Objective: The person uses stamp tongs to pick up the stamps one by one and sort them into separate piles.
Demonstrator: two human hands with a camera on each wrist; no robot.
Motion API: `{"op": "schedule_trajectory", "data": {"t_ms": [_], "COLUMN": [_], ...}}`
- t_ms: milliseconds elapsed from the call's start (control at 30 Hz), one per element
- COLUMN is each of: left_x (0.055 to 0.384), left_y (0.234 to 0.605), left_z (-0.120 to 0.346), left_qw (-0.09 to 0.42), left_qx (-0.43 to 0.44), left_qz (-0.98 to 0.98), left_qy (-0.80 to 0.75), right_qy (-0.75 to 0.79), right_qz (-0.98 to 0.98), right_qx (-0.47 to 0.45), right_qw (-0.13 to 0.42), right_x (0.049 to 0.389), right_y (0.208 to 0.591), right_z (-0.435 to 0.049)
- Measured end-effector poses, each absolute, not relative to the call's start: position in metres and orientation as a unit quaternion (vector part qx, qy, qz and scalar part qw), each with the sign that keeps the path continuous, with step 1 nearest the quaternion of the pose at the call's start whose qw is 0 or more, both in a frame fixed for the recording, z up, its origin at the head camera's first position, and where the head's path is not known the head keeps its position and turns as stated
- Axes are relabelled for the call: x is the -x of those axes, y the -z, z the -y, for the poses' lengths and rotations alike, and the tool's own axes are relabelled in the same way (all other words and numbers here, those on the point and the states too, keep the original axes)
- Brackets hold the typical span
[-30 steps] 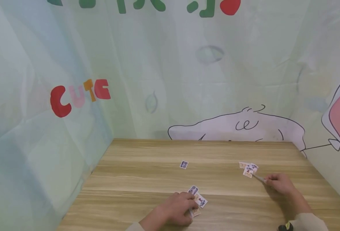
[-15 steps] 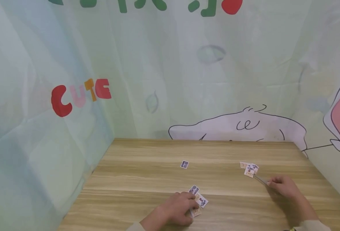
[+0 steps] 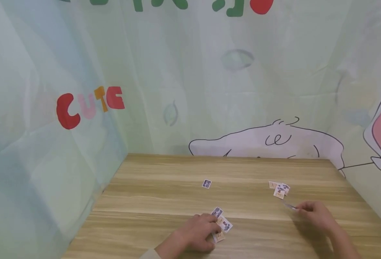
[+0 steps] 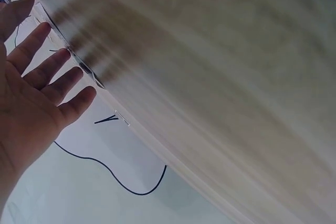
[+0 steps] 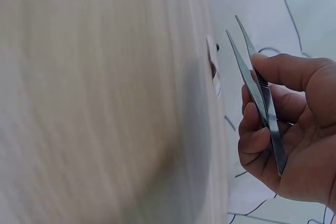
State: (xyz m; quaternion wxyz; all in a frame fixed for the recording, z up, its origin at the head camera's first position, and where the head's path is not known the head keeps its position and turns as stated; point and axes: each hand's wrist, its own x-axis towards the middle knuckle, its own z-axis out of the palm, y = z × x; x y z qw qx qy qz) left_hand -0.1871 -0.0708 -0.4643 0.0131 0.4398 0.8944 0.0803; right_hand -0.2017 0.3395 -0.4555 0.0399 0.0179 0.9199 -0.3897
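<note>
My right hand [image 3: 316, 216] holds metal tweezers [image 3: 289, 205] between thumb and fingers. In the right wrist view, the tips of the tweezers [image 5: 253, 88] stand apart with nothing between them. A small overlapping group of printed cards [image 3: 279, 191] lies just beyond the tips in the head view. My left hand [image 3: 198, 232] rests its fingertips over several small printed cards [image 3: 225, 224] near the table's front and partly covers them. Seen from the left wrist, the fingers of that hand [image 4: 37, 93] are spread and fairly straight.
One small card [image 3: 206, 183] lies alone farther back on the wooden table [image 3: 151, 201]. Behind the table hangs a pale printed cloth [image 3: 190, 72], with more cloth along the left and right sides.
My right hand has drawn the tweezers slightly back toward me, away from the right-hand cards; their tips have parted from that group. The left hand stays in place.
</note>
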Motion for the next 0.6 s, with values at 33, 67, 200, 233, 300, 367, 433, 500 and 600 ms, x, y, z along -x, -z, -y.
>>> {"op": "schedule_trajectory", "data": {"t_ms": [33, 67, 200, 233, 300, 367, 433, 500, 600], "left_x": [0.187, 0.187, 0.188, 0.188, 0.188, 0.188, 0.187, 0.187, 0.187], "left_y": [0.464, 0.464, 0.465, 0.465, 0.465, 0.465, 0.465, 0.464, 0.464], "left_z": [0.070, 0.070, 0.068, 0.068, 0.068, 0.068, 0.068, 0.068, 0.067], "left_qw": [0.016, 0.020, 0.030, 0.032, 0.031, 0.030, 0.029, 0.032, 0.039], "left_qx": [-0.438, -0.438, -0.435, -0.433, -0.432, -0.430, -0.429, -0.428, -0.428], "left_qz": [-0.895, -0.895, -0.897, -0.898, -0.899, -0.900, -0.900, -0.900, -0.900], "left_qy": [-0.079, -0.078, -0.072, -0.071, -0.069, -0.070, -0.070, -0.071, -0.073], "right_qy": [0.393, 0.395, 0.402, 0.403, 0.406, 0.414, 0.416, 0.418, 0.411], "right_qz": [-0.919, -0.918, -0.915, -0.915, -0.913, -0.909, -0.907, -0.905, -0.905], "right_qx": [-0.015, -0.012, 0.006, 0.011, 0.021, 0.035, 0.051, 0.071, 0.102], "right_qw": [0.038, 0.036, 0.029, 0.027, 0.028, 0.029, 0.031, 0.033, 0.028], "right_x": [0.200, 0.198, 0.194, 0.194, 0.192, 0.191, 0.190, 0.188, 0.187], "right_y": [0.454, 0.453, 0.449, 0.448, 0.448, 0.450, 0.452, 0.455, 0.457], "right_z": [-0.336, -0.333, -0.321, -0.318, -0.312, -0.307, -0.302, -0.299, -0.296]}}
